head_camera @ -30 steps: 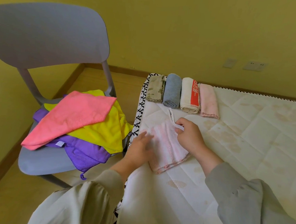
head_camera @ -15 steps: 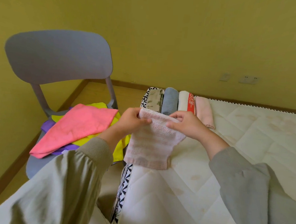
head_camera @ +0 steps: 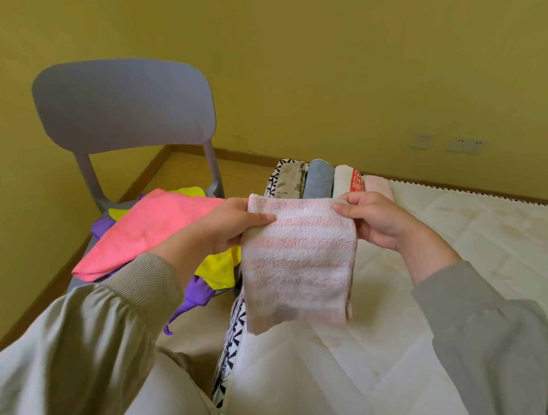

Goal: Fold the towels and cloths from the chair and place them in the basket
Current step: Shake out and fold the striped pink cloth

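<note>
A small striped towel (head_camera: 298, 263) hangs in mid-air at the centre of the frame, held by its top edge. Its long axis runs from top to bottom of the picture. The upper edge is level and stretched between the hands, and the lower end points down, hanging free above the near edge of the mattress (head_camera: 454, 282). The towel is doubled, and a second layer shows along its right side. It forms a tall rectangle of nubby looped terry, with pale pink and white bands across its width.

The left hand (head_camera: 233, 221) pinches the upper left corner, with the thumb lying across the front of the cloth. The right hand (head_camera: 377, 220) pinches the upper right corner, fingers and thumb closed on it.

At the left of the frame stands a grey plastic chair (head_camera: 124, 108) with a smooth, rounded back. Its seat carries a heap of soft, flat cloths: a salmon-pink cloth (head_camera: 149, 231) on top, a yellow cloth (head_camera: 217, 268) under it and a purple cloth (head_camera: 196, 294) lowest, one end drooping off the seat.

Just above the hands, four folded towels lie side by side on the mattress: a mottled beige towel (head_camera: 289, 179), a grey-blue towel (head_camera: 319, 179), a white towel with a red band (head_camera: 343, 181) and a pale pink towel (head_camera: 376, 186). The mattress is cream and quilted, and its side is patterned in black and white.
</note>
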Action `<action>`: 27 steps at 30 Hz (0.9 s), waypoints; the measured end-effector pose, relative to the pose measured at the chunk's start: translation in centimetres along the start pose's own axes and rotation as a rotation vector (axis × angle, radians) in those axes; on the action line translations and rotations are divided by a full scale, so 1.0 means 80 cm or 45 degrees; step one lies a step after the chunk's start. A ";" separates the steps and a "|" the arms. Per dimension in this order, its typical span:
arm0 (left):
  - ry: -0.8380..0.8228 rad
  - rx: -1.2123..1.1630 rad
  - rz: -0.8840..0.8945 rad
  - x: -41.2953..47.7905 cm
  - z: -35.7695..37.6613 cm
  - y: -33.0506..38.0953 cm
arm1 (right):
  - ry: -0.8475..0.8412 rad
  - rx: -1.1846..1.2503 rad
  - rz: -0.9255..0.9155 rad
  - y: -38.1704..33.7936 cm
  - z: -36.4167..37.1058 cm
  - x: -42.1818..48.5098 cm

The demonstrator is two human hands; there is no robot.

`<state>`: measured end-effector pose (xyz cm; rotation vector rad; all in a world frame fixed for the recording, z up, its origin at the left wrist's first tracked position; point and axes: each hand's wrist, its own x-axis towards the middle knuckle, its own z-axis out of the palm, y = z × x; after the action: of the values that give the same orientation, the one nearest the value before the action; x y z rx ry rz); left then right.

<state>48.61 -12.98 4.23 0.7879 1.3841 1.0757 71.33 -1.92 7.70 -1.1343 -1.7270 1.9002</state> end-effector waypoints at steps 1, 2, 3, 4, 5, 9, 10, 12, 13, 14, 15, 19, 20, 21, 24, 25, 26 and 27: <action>-0.001 -0.038 -0.041 0.004 0.000 -0.004 | 0.013 -0.039 0.027 0.002 -0.002 0.002; 0.028 -0.044 -0.071 0.007 0.002 -0.008 | 0.045 -0.095 0.045 0.007 -0.002 0.007; 0.106 0.015 -0.082 0.015 0.004 -0.017 | 0.103 -0.161 0.058 0.016 -0.001 0.014; 0.217 0.141 -0.076 0.022 0.006 -0.026 | 0.188 -0.242 0.058 0.030 0.000 0.023; 0.332 0.336 -0.055 0.028 0.008 -0.036 | 0.276 -0.354 0.049 0.047 0.000 0.032; 0.461 1.029 -0.176 0.040 0.003 -0.082 | 0.525 -0.690 0.148 0.118 -0.005 0.055; 0.449 1.056 -0.243 0.042 -0.001 -0.095 | 0.557 -0.655 0.231 0.131 -0.005 0.057; 0.431 0.921 -0.365 0.047 -0.006 -0.114 | 0.578 -0.492 0.437 0.151 -0.002 0.055; 0.433 0.809 -0.424 0.050 -0.005 -0.122 | 0.565 -0.365 0.530 0.160 0.001 0.053; 0.437 0.711 -0.473 0.053 -0.004 -0.129 | 0.545 -0.235 0.595 0.168 0.004 0.050; 0.443 0.613 -0.523 0.055 -0.002 -0.137 | 0.527 -0.128 0.636 0.175 0.008 0.048; 0.480 0.215 -0.611 0.062 0.006 -0.163 | 0.471 0.070 0.715 0.190 0.023 0.049; 0.508 0.163 -0.599 0.065 0.006 -0.165 | 0.456 0.118 0.719 0.189 0.027 0.051; 0.530 0.122 -0.590 0.069 0.005 -0.167 | 0.435 0.167 0.725 0.189 0.030 0.054; 0.531 0.020 -0.593 0.076 -0.003 -0.171 | 0.391 0.306 0.772 0.191 0.035 0.062; 0.517 -0.017 -0.599 0.077 -0.006 -0.172 | 0.383 0.335 0.788 0.192 0.036 0.064; 0.502 -0.057 -0.608 0.079 -0.008 -0.173 | 0.374 0.350 0.798 0.192 0.036 0.065; 0.489 -0.089 -0.613 0.079 -0.009 -0.171 | 0.369 0.355 0.803 0.193 0.036 0.067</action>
<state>48.92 -12.13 -10.82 0.1743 1.7348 0.9099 69.87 -3.32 -8.74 -1.8720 -0.9739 2.0787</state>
